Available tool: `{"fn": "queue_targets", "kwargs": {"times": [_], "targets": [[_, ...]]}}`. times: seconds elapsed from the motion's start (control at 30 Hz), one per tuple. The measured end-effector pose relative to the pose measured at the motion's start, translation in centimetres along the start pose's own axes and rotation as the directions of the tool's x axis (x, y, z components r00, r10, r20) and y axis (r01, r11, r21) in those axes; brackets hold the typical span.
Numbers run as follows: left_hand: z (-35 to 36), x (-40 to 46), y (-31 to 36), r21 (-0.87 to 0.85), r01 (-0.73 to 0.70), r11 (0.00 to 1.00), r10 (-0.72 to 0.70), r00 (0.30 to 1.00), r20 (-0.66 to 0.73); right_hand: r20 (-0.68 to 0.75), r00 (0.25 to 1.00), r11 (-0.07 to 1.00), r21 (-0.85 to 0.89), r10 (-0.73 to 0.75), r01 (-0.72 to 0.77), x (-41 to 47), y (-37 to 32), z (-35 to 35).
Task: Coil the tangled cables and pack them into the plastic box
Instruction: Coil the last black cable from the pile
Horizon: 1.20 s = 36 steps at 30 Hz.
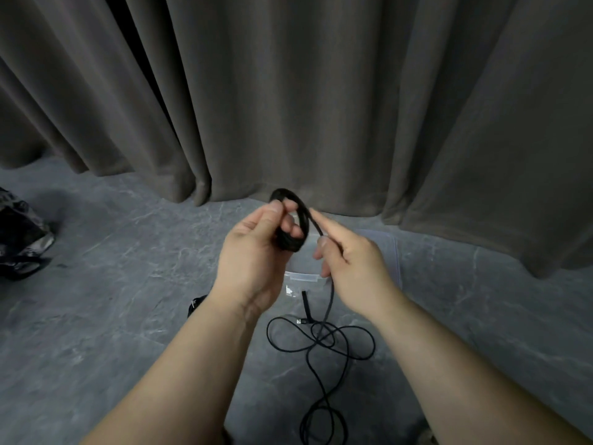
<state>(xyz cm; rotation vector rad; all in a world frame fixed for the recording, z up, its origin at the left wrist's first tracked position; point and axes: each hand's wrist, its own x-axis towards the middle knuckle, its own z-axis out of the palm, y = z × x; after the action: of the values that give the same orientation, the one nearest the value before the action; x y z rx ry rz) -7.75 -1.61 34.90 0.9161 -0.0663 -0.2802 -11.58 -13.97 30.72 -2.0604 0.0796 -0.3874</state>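
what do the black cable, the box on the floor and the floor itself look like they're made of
Black cable: seemingly matte rubber or braided sheath; it bends in loose loops without glare, too blurred to tell which. The left hand holds its coil.
Plastic box: clear, slightly frosted plastic; the floor shows through it.
Floor: grey stone or stone-look tile, pale marble-like veins, low sheen.

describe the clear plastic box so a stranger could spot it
Start at the brown curtain and drop to the grey floor. The plastic box lies there behind the hands, above the loose black cable; it alone is see-through.
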Motion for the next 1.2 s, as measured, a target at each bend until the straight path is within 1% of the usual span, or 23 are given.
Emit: {"fn": "queue_targets", "kwargs": {"times": [0.07, 0.13, 0.17, 0.2, 0.23, 0.27, 0.3, 0.33, 0.37, 0.4, 0.43, 0.47, 0.53, 0.6, 0.7, 0.83, 0.93, 1.03, 1.13, 1.2], "targets": [[-0.5, 0.8, 0.8, -0.097, -0.039, 0.995, 0.027, 0.993, -0.119, 0.075, 0.997, 0.994, -0.105, -0.005, 0.013, -0.2, 0.4, 0.0], [-1.2, 1.6, 1.6, -0.176, -0.1, 0.979, 0.063, 0.976, -0.207, 0.207, 0.978, 0.967, -0.253, 0.011, 0.043, -0.4, 0.8, -0.1], [-1.6, 1.9, 1.9, -0.187, -0.137, 0.973, 0.091, 0.967, -0.238, 0.285, 0.958, 0.941, -0.332, 0.03, 0.069, -0.6, 0.9, -0.1], [-2.0, 2.1, 1.9, -0.157, -0.17, 0.973, 0.125, 0.958, -0.26, 0.35, 0.936, 0.91, -0.402, 0.046, 0.105, -0.8, 0.9, -0.1], [-2.3, 2.1, 1.8, -0.078, -0.192, 0.978, 0.165, 0.95, -0.265, 0.395, 0.917, 0.882, -0.447, 0.046, 0.149, -0.9, 0.7, 0.0], [-2.3, 1.8, 1.4, 0.058, -0.201, 0.978, 0.209, 0.946, -0.249, 0.428, 0.904, 0.864, -0.463, 0.024, 0.197, -1.0, 0.2, 0.1], [-2.2, 1.4, 0.9, 0.235, -0.197, 0.952, 0.247, 0.947, -0.207, 0.449, 0.893, 0.854, -0.461, -0.011, 0.242, -1.0, -0.4, 0.1], [-2.1, 0.9, 0.4, 0.406, -0.191, 0.894, 0.269, 0.952, -0.145, 0.451, 0.891, 0.855, -0.439, -0.057, 0.277, -0.9, -1.2, 0.0], [-1.8, 0.4, -0.2, 0.528, -0.185, 0.829, 0.268, 0.96, -0.084, 0.425, 0.898, 0.872, -0.393, -0.11, 0.293, -0.7, -1.8, -0.1], [-1.6, 0.0, -0.6, 0.584, -0.18, 0.792, 0.248, 0.968, -0.038, 0.362, 0.916, 0.898, -0.326, -0.171, 0.296, -0.5, -2.4, -0.4], [-1.6, -0.3, -0.8, 0.593, -0.169, 0.788, 0.215, 0.977, -0.007, 0.275, 0.937, 0.925, -0.249, -0.216, 0.287, -0.3, -2.7, -0.8], [-1.5, -0.4, -0.9, 0.581, -0.153, 0.8, 0.181, 0.983, 0.01, 0.187, 0.956, 0.951, -0.17, -0.228, 0.26, -0.3, -3.0, -1.1], [-1.7, -0.4, -0.8, 0.559, -0.122, 0.82, 0.13, 0.991, 0.026, 0.084, 0.98, 0.983, -0.037, -0.178, 0.182, -0.3, -3.2, -1.6], [-1.7, -0.3, -0.7, 0.557, -0.112, 0.823, 0.108, 0.993, 0.041, 0.039, 0.989, 0.99, 0.017, -0.142, 0.142, -0.5, -3.3, -1.4], [-1.6, -0.4, -0.6, 0.564, -0.132, 0.815, 0.104, 0.991, 0.082, -0.028, 0.991, 0.988, 0.08, -0.133, 0.135, -0.6, -3.4, -1.3], [-1.6, -0.3, -0.6, 0.615, -0.185, 0.767, 0.103, 0.981, 0.166, -0.069, 0.989, 0.976, 0.171, -0.127, 0.137, -0.4, -3.9, -1.7], [-1.7, -0.4, -0.6, 0.607, -0.144, 0.781, 0.019, 0.978, 0.208, -0.129, 0.988, 0.959, 0.256, -0.087, 0.118, -0.3, -4.3, -1.8], [-1.8, -0.5, -0.8, 0.649, -0.136, 0.749, -0.069, 0.957, 0.281, -0.2, 0.978, 0.944, 0.309, -0.05, 0.111, 0.0, -3.9, -1.9], [-2.0, -0.6, -0.9, 0.688, -0.158, 0.708, -0.107, 0.939, 0.326, -0.236, 0.972, 0.947, 0.308, -0.022, 0.096, 0.3, -2.9, -1.7], [-2.0, -0.7, -0.9, 0.699, -0.166, 0.696, -0.098, 0.942, 0.322, -0.223, 0.975, 0.952, 0.295, -0.016, 0.083, 0.5, -2.2, -1.6]]}}
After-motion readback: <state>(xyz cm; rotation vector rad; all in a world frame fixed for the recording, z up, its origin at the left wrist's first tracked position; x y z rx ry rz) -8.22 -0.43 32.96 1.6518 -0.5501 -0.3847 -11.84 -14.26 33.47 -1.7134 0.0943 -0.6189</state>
